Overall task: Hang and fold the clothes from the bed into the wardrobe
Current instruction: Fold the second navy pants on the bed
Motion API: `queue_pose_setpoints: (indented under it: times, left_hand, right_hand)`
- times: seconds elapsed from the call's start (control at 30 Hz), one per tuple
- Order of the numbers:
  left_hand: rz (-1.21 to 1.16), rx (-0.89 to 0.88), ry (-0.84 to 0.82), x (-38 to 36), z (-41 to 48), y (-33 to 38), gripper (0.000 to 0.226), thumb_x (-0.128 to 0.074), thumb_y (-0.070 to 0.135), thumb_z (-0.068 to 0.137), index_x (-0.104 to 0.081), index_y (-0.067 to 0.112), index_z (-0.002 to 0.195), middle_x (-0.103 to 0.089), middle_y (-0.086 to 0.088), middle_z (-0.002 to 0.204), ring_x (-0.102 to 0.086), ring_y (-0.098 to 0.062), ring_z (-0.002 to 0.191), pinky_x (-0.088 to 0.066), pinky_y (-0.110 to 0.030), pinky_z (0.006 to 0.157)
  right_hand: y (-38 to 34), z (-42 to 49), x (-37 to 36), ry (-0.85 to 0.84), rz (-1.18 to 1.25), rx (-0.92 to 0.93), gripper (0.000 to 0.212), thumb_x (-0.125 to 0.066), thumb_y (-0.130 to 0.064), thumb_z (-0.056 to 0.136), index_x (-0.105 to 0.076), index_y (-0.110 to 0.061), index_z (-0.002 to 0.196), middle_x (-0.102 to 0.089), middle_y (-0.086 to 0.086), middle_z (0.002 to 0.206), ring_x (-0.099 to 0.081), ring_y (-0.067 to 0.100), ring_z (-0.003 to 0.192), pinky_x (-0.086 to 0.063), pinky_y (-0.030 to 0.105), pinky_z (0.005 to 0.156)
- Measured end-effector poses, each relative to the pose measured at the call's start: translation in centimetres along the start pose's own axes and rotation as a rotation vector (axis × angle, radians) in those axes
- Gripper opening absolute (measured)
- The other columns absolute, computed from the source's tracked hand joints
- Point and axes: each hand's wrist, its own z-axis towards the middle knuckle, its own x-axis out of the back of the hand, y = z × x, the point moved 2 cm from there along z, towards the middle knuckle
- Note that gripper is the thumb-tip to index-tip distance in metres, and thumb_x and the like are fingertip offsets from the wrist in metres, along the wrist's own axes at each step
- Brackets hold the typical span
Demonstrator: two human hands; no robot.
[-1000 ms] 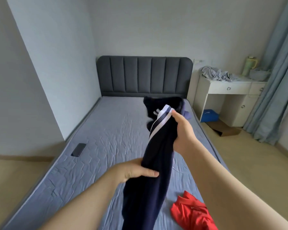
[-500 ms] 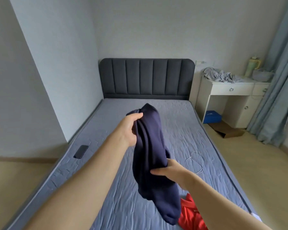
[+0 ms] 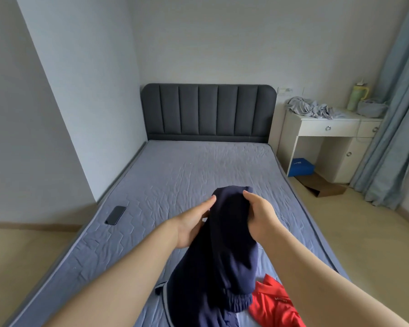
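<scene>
A navy garment (image 3: 222,253) with a pale side stripe hangs between my hands over the near part of the bed (image 3: 175,175). My left hand (image 3: 194,223) holds its left side, fingers along the cloth. My right hand (image 3: 260,215) grips its upper right part, thumb on top. The garment's lower end, with a gathered cuff, reaches the mattress. A red garment (image 3: 274,303) lies crumpled on the bed at the lower right, partly under my right forearm. No wardrobe is in view.
A dark phone (image 3: 115,215) lies near the bed's left edge. A white desk (image 3: 326,131) stands right of the headboard with grey cloth (image 3: 309,109) and a green jug (image 3: 355,97) on it. A blue box (image 3: 301,166) and a cardboard piece (image 3: 326,187) sit on the floor. Curtains (image 3: 397,119) hang at the right.
My hands came together at the top of the navy garment and lowered it toward the mattress. My right hand rose from its lower part to its upper right.
</scene>
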Motion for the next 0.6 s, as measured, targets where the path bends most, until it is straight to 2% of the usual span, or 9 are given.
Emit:
queue_pose_setpoints:
  times: [0.07,0.17,0.23,0.3,0.37,0.43,0.47,0.53,0.6]
  left_hand:
    - [0.077,-0.073,0.013,-0.6,0.0,-0.2,0.037,-0.054,0.045,0.089,-0.064,0.018,0.113,-0.072,-0.001,0.101,-0.067,-0.015,0.094,-0.052,-0.027,0.079]
    - [0.102,-0.171,0.255,-0.8,-0.1,0.5,0.034,-0.061,0.02,0.089,-0.059,0.007,0.12,-0.069,-0.01,0.102,-0.066,-0.024,0.093,-0.053,-0.036,0.082]
    - [-0.077,-0.17,0.424,-0.1,0.2,1.3,0.036,-0.061,0.022,0.089,-0.057,0.002,0.119,-0.067,-0.016,0.105,-0.063,-0.029,0.096,-0.051,-0.039,0.084]
    - [-0.278,-0.133,0.519,0.7,0.1,2.3,0.039,-0.06,0.028,0.09,-0.056,0.002,0.119,-0.064,-0.016,0.111,-0.062,-0.028,0.096,-0.049,-0.035,0.074]
    - [-0.392,-0.141,0.521,1.1,0.1,3.1,0.039,-0.057,0.027,0.091,-0.056,0.003,0.122,-0.063,-0.016,0.115,-0.06,-0.026,0.092,-0.047,-0.033,0.068]
    - [-0.455,-0.21,0.448,0.9,-0.3,3.7,0.036,-0.054,0.02,0.093,-0.054,0.001,0.123,-0.064,-0.016,0.109,-0.06,-0.025,0.085,-0.048,-0.031,0.065]
    - [-0.459,-0.263,0.413,0.7,-0.4,3.8,0.035,-0.053,0.018,0.093,-0.053,0.003,0.124,-0.064,-0.015,0.104,-0.06,-0.024,0.082,-0.047,-0.031,0.064]
    - [-0.32,-0.37,0.356,0.0,-0.8,3.8,0.038,-0.053,0.017,0.092,-0.048,0.011,0.13,-0.061,-0.016,0.111,-0.06,-0.022,0.085,-0.047,-0.03,0.069]
    - [-0.101,-0.408,0.216,-1.3,-1.5,3.7,0.034,-0.053,0.023,0.092,-0.05,0.014,0.126,-0.06,-0.017,0.119,-0.062,-0.021,0.09,-0.05,-0.031,0.077]
  right_hand:
    - [0.1,-0.3,-0.5,0.016,0.0,0.027,0.031,-0.05,-0.019,0.095,-0.055,-0.007,0.123,-0.06,0.015,0.12,-0.058,0.028,0.107,-0.047,0.037,0.086]
    - [0.4,-1.0,-1.3,-0.047,-0.15,0.069,0.026,-0.053,-0.024,0.092,-0.056,-0.018,0.118,-0.059,0.011,0.117,-0.057,0.023,0.101,-0.047,0.035,0.077]
    - [0.5,-1.8,-1.4,-0.131,-0.335,0.088,0.029,-0.059,-0.03,0.089,-0.051,-0.028,0.116,-0.056,0.006,0.116,-0.057,0.02,0.1,-0.048,0.035,0.078]
    - [0.7,-2.1,-1.1,-0.216,-0.4,0.081,0.05,-0.067,-0.03,0.083,-0.04,-0.033,0.125,-0.055,0.003,0.12,-0.06,0.022,0.103,-0.053,0.035,0.08]
    - [0.5,-2.5,-1.2,-0.259,-0.479,0.13,0.054,-0.071,-0.022,0.08,-0.041,-0.03,0.124,-0.06,0.0,0.114,-0.064,0.018,0.097,-0.055,0.028,0.071]
    - [0.1,-2.7,-1.6,-0.205,-0.523,0.188,0.053,-0.067,-0.008,0.082,-0.042,-0.027,0.125,-0.061,0.0,0.103,-0.065,0.015,0.087,-0.054,0.024,0.061]
    - [-0.2,-2.7,-1.7,-0.145,-0.458,0.2,0.054,-0.062,-0.001,0.084,-0.04,-0.024,0.127,-0.06,0.003,0.099,-0.064,0.018,0.08,-0.053,0.026,0.057]
    - [-0.8,-2.4,-1.7,-0.05,-0.149,0.158,0.056,-0.049,0.004,0.088,-0.034,-0.025,0.133,-0.058,0.012,0.091,-0.062,0.025,0.071,-0.053,0.031,0.058]
    - [-1.4,-2.4,-2.1,-0.036,0.175,0.106,0.057,-0.042,0.004,0.091,-0.032,-0.03,0.136,-0.059,0.016,0.101,-0.062,0.036,0.097,-0.052,0.045,0.083]
